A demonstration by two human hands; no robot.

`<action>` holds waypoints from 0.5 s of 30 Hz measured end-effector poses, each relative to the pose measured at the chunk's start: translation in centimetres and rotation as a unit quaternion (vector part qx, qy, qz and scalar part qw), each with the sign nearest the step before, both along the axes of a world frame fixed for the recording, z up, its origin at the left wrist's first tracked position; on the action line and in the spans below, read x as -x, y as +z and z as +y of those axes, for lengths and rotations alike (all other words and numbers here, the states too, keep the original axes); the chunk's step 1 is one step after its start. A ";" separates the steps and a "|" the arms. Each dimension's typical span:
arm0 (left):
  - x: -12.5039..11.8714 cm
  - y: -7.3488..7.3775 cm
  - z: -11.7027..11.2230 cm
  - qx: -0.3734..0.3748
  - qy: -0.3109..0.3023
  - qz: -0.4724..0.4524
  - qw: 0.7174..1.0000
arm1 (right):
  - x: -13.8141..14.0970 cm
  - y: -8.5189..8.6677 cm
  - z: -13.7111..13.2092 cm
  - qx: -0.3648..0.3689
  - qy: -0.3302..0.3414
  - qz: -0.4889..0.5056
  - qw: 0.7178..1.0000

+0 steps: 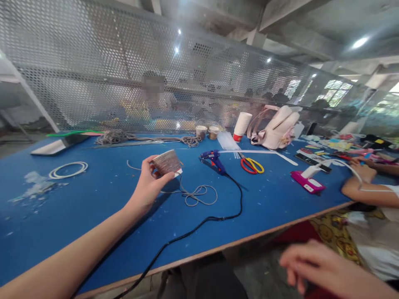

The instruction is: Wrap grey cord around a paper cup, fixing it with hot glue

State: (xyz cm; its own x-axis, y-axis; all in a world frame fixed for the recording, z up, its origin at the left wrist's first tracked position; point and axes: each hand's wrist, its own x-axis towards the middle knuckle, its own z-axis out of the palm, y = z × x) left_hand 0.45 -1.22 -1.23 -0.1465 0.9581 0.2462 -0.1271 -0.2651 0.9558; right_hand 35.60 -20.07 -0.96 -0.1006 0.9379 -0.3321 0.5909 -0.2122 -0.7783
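My left hand [149, 182] is closed around a paper cup [167, 162] that lies tilted in its grip, just above the blue table. Grey cord is wound round the cup's side, and a bit of white and red shows at its end. From the cup a loose tail of grey cord [199, 195] runs out in loops over the table. My right hand [314, 263] hangs off the table's front edge at lower right, slightly blurred, its fingers loosely bent and apart with nothing visible in them. A blue glue gun [215, 161] lies right of the cup.
Scissors [252, 165], a pink power strip [308, 182] and a white bag [277, 128] are to the right. Stacked paper cups [242, 124] and grey cord bundles [116, 138] line the back. The glue gun's black cable [199, 224] crosses the front. A co-worker's arm [368, 191] rests at right.
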 end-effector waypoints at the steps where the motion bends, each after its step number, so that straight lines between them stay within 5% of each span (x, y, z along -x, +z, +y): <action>1: 0.0 -0.1 -0.1 -0.003 -0.008 0.004 1.000 | 0.5 1.5 2.1 -0.019 0.021 0.017 0.999; 4: 0.2 -0.2 -0.3 -0.017 -0.031 0.009 0.999 | 3.2 3.6 10.4 -0.166 0.061 0.032 0.984; 6: 0.4 -0.4 -0.4 -0.019 -0.047 0.008 0.999 | 5.5 3.1 16.2 -0.237 0.003 -0.004 0.971; 9: 0.7 -0.6 -0.4 -0.015 -0.066 0.013 0.998 | 8.8 1.3 22.7 -0.245 -0.013 -0.038 0.969; 12: 0.9 -0.7 -0.4 0.004 -0.075 0.023 0.997 | 10.8 0.2 25.4 -0.241 -0.015 -0.029 0.970; 15: 1.0 -0.7 -0.6 0.022 -0.087 0.030 0.995 | 11.7 0.2 25.4 -0.244 -0.022 0.000 0.970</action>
